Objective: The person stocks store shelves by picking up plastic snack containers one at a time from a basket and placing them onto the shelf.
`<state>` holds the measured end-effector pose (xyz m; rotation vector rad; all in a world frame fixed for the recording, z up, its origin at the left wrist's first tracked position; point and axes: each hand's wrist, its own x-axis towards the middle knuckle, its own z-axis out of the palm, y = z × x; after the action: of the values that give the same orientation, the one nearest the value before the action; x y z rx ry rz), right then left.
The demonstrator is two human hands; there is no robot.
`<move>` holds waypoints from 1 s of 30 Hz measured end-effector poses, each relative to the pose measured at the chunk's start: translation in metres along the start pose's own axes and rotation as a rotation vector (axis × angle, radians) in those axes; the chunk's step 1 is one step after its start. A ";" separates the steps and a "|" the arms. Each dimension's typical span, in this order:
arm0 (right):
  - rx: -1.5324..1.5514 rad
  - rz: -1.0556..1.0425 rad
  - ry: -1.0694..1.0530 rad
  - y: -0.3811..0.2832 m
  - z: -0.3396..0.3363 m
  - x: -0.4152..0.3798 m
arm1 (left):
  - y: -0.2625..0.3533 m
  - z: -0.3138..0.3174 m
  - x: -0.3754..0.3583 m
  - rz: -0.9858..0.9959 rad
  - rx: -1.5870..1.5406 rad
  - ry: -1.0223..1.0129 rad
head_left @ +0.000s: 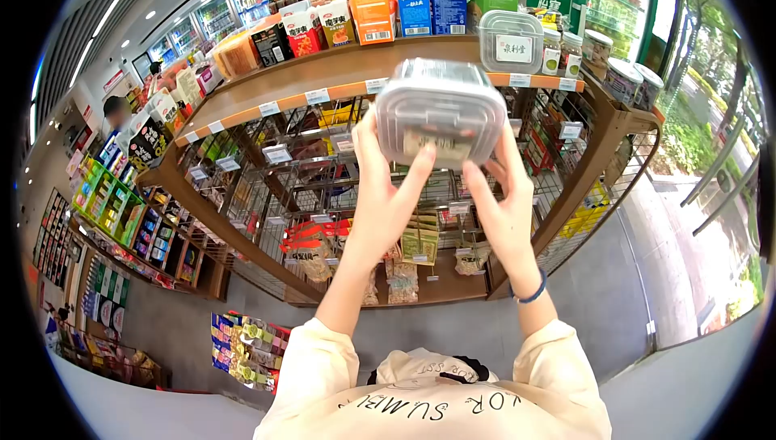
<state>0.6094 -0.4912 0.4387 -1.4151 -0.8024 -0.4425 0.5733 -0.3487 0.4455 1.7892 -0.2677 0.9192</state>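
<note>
Both my hands hold a clear plastic food container (440, 116) with a lid and a pale label, raised in front of the shelf's top edge. My left hand (386, 169) grips its left side, the thumb pressed near the label. On the opposite side my right hand (503, 177) has its fingers around the edge and its thumb at the lower corner. Contents of the container are blurred. A similar clear container (511, 45) with a white label stands on the top shelf (335, 72), behind and to the right of the held one.
Boxed snacks (335, 23) line the back of the top shelf. Small jars (562, 56) stand at its right end. Bagged goods (311, 246) hang or lie on the lower racks. A snack display (249, 351) is at lower left. Another person (117, 116) stands far left.
</note>
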 end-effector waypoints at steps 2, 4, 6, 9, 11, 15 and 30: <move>-0.022 -0.051 -0.006 0.004 0.007 0.024 | -0.003 -0.006 0.024 0.015 -0.087 0.004; -0.051 -0.107 0.010 0.012 0.014 0.047 | -0.009 -0.012 0.049 0.101 -0.046 -0.025; 0.031 -0.083 -0.008 0.015 0.016 0.072 | -0.016 -0.016 0.072 0.110 -0.022 -0.052; 0.075 -0.071 -0.029 0.024 0.014 0.109 | -0.026 -0.017 0.105 0.116 -0.035 -0.096; 0.072 -0.048 -0.033 0.035 0.011 0.130 | -0.028 -0.016 0.124 0.054 -0.011 -0.152; 0.043 0.079 -0.098 0.026 0.002 0.151 | -0.033 -0.012 0.149 0.049 0.004 -0.203; -0.441 0.096 -0.200 0.099 0.004 0.206 | -0.111 0.009 0.199 -0.110 0.049 -0.192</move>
<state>0.8166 -0.4359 0.5177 -1.9237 -0.8236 -0.4239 0.7763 -0.2630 0.5044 1.9208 -0.2675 0.6824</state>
